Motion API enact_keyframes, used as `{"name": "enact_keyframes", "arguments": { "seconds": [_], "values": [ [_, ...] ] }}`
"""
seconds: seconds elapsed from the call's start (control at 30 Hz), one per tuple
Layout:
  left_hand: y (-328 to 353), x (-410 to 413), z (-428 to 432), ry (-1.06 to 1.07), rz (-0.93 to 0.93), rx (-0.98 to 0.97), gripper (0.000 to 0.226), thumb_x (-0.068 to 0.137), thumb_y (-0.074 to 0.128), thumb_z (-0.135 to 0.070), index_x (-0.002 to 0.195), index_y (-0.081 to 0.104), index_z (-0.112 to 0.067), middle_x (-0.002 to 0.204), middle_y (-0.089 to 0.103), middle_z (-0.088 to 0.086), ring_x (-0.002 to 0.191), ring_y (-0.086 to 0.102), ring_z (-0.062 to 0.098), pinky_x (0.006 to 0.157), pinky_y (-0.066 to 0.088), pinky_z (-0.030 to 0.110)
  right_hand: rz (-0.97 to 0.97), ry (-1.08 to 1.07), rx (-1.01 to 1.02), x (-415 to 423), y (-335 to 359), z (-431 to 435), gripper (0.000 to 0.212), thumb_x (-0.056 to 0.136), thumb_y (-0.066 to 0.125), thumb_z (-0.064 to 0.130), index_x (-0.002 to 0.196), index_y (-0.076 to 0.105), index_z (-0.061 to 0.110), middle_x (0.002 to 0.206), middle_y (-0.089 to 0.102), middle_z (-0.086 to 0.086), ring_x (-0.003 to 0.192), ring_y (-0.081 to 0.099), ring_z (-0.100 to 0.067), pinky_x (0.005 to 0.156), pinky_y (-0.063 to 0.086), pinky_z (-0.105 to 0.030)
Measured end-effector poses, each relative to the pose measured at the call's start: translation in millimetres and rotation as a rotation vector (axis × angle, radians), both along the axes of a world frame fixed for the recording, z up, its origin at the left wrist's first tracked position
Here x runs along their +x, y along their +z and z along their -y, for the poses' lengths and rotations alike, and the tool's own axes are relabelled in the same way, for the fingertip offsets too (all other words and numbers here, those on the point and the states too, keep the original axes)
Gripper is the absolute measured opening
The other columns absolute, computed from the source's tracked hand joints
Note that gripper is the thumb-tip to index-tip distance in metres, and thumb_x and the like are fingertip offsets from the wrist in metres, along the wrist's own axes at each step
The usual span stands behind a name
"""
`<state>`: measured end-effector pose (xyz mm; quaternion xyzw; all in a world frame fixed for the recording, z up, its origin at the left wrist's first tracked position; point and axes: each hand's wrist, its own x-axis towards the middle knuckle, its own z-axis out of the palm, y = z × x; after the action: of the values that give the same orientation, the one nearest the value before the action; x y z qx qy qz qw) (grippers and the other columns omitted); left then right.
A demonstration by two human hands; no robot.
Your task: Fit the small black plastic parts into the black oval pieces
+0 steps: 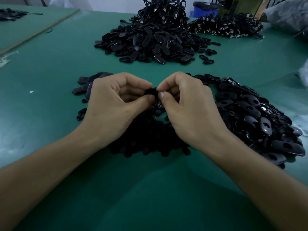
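While both hands meet above the green bench point(50, 72), they share one glossy black oval plastic piece point(150, 91) between them. The left hand point(116, 99) has its fingers curled in and pinches the left end of that piece between thumb and forefinger. The right hand point(185, 100), curled the same way, pinches the right end between its thumb tip and forefinger. The fingertips cover most of the piece, so whether a small part sits in it cannot be told. Directly beneath the hands and between the two wrists lies a shadowed heap of small black plastic parts point(146, 142), too dark and blurred for their shape to be made out. Just to the right of the right hand, a broad heap of black oval pieces with holes point(258, 120) runs from beyond the knuckles down to beside the forearm. Just beyond and to the left of the left hand, a few smooth black oval pieces point(86, 84) lie flat on the bench, some partly hidden behind the knuckles. Well beyond both hands rises a large mound of black oval parts point(150, 42), with a tangle of black cords point(160, 12) stacked behind it. Farther off beyond the right hand lies a flatter heap of cords with pale metal ends point(225, 27), and beyond that a blue plastic crate point(205, 10).
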<state>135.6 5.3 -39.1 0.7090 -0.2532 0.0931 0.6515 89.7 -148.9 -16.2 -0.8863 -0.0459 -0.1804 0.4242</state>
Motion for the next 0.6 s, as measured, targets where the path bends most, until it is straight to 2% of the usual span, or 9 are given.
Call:
{"name": "enact_keyframes", "arguments": {
  "seconds": [0.1, 0.2, 0.4, 0.6],
  "values": [
    [0.6, -0.4, -0.3, -0.006, 0.016, 0.018, 0.020, 0.074, 0.082, -0.012, 0.087, 0.072, -0.025, 0.083, 0.078, -0.007, 0.076, 0.074, 0.008, 0.071, 0.058, 0.019, 0.006, 0.008, -0.027, 0.6, 1.0, 1.8, 0.015, 0.098, 0.060, 0.012, 0.094, 0.067, 0.025, 0.083, 0.064, 0.014, 0.077, 0.061, 0.003, 0.065, 0.046, -0.008],
    [0.1, 0.1, -1.1, 0.000, -0.004, 0.001, 0.022, 0.076, 0.082, -0.007, 0.086, 0.072, -0.024, 0.082, 0.078, -0.006, 0.075, 0.075, 0.009, 0.071, 0.058, 0.019, 0.002, 0.025, -0.027, 0.5, 2.0, 2.5, 0.016, 0.097, 0.063, 0.011, 0.092, 0.068, 0.025, 0.079, 0.065, 0.015, 0.076, 0.061, 0.005, 0.063, 0.044, -0.006],
    [0.4, 0.2, 0.1, 0.013, -0.033, -0.025, 0.019, 0.073, 0.081, -0.012, 0.086, 0.073, -0.023, 0.081, 0.078, -0.004, 0.074, 0.076, 0.013, 0.070, 0.059, 0.021, 0.030, -0.020, -0.011, 1.5, 0.8, 2.4, 0.016, 0.096, 0.063, 0.012, 0.090, 0.067, 0.026, 0.078, 0.064, 0.016, 0.075, 0.060, 0.005, 0.063, 0.044, -0.005],
    [-0.2, 1.4, -1.3, 0.003, -0.027, -0.005, 0.025, 0.077, 0.082, -0.002, 0.086, 0.073, -0.023, 0.080, 0.078, -0.006, 0.073, 0.074, 0.008, 0.070, 0.058, 0.019, 0.028, 0.016, 0.004, 1.6, -0.5, 1.9, 0.016, 0.095, 0.065, 0.011, 0.090, 0.068, 0.026, 0.078, 0.066, 0.015, 0.078, 0.062, 0.005, 0.065, 0.046, -0.006]
  ]
}}
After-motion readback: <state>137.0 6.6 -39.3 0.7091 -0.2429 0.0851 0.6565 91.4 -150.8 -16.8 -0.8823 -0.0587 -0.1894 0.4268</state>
